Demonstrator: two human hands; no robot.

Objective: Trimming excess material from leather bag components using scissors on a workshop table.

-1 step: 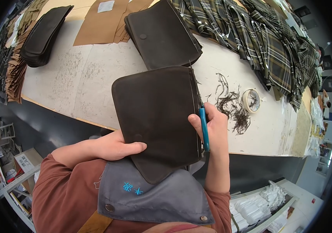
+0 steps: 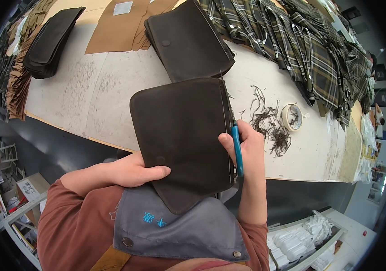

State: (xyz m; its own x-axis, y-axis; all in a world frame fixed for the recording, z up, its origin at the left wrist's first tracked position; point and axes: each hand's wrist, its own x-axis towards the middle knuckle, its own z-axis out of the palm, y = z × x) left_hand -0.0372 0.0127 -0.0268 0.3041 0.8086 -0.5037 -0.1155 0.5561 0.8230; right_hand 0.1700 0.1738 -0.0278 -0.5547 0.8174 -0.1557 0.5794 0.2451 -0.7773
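Observation:
A dark brown leather-like piece (image 2: 181, 135) with rounded corners, looking like a bag flap, is held up in front of me, overlapping the table's near edge. My left hand (image 2: 141, 170) grips its lower left side, thumb on top and fingers hidden beneath. Along its right edge, where layers and loose threads show, my right hand (image 2: 249, 147) is closed on blue-handled scissors (image 2: 237, 151). The blades are mostly hidden by that edge, so their position cannot be made out. Just beyond lies a stack of similar dark pieces (image 2: 188, 43), the top one with a round snap.
On the pale table (image 2: 107, 95), cut threads (image 2: 272, 128) lie beside a tape roll (image 2: 292, 117). Another dark stack (image 2: 53, 43) sits at far left, near brown sheets (image 2: 116, 29). Plaid fabric (image 2: 319, 67) is heaped at far right. White bundles (image 2: 297, 239) fill a lower-right rack.

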